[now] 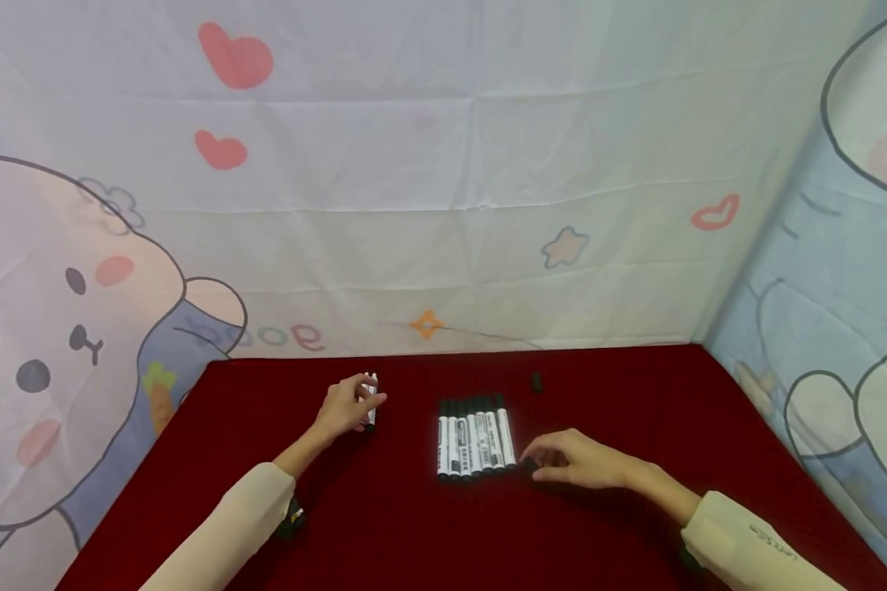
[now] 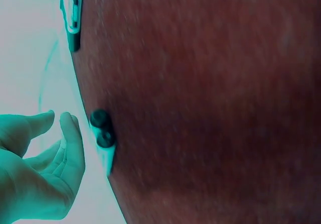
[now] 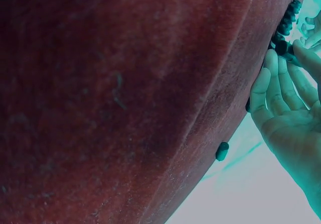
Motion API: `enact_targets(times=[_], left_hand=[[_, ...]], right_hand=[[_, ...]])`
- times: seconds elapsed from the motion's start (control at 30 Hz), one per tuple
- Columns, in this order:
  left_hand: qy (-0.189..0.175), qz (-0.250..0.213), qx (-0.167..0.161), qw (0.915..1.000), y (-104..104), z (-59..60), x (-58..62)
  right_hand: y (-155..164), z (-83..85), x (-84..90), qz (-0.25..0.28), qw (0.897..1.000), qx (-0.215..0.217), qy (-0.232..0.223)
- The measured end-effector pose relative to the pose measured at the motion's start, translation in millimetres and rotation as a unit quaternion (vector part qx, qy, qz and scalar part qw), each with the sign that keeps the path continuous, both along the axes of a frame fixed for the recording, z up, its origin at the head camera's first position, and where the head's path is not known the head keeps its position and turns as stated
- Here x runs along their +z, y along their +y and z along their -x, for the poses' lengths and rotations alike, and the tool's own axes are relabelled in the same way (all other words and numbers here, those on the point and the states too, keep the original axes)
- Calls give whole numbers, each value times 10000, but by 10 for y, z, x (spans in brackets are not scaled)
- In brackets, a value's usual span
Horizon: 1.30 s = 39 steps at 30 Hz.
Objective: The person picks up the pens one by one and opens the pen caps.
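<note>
My left hand (image 1: 346, 405) hovers over two white markers (image 1: 372, 400) lying side by side at the left, their pale ends pointing away. In the left wrist view, a gap shows between the thumb and fingers of that hand, and the markers' dark ends (image 2: 103, 128) lie beyond them. At the row's lower right corner, my right hand (image 1: 572, 460) pinches a small black cap (image 1: 530, 465) between thumb and fingertips. Beside it, several white markers (image 1: 475, 443) with black caps lie in a neat row, caps facing the back.
A loose black cap (image 1: 536, 382) lies near the table's back edge. Some dark items (image 1: 291, 520) show beside the left sleeve, partly covered by it. Dark red cloth (image 1: 414, 533) covers the table. A printed curtain (image 1: 443, 205) hangs behind it and along the sides.
</note>
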State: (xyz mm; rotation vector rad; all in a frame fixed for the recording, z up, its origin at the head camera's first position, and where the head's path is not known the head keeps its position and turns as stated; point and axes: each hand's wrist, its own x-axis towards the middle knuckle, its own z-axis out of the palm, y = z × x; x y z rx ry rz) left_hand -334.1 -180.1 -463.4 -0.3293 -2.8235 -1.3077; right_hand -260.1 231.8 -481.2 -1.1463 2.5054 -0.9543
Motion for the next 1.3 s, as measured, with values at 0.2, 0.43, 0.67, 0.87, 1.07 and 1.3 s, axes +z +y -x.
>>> enact_targets(times=[0.2,0.43,0.67,0.87,1.07,1.3], left_hand=[[-195,-18,-271,9994,137,-120,40],[-239,-37,-810,9964,259,-194,-5],[-396,-151,-1434,9888,417,-265,-107],[-461,-341,-1807,9819,538,-335,-165],[-560,-526,-1935,9781,593,-372,-192],[-650,-468,-2015,9762,628,-377,-173]], right_hand=[[-9,16,27,88,10000,-21,-6],[-18,5,34,201,9998,39,57],[40,18,-43,394,9991,-152,-96],[43,89,-51,500,9986,-163,-16],[35,155,11,460,9983,-349,21],[62,270,47,478,9955,-802,143]])
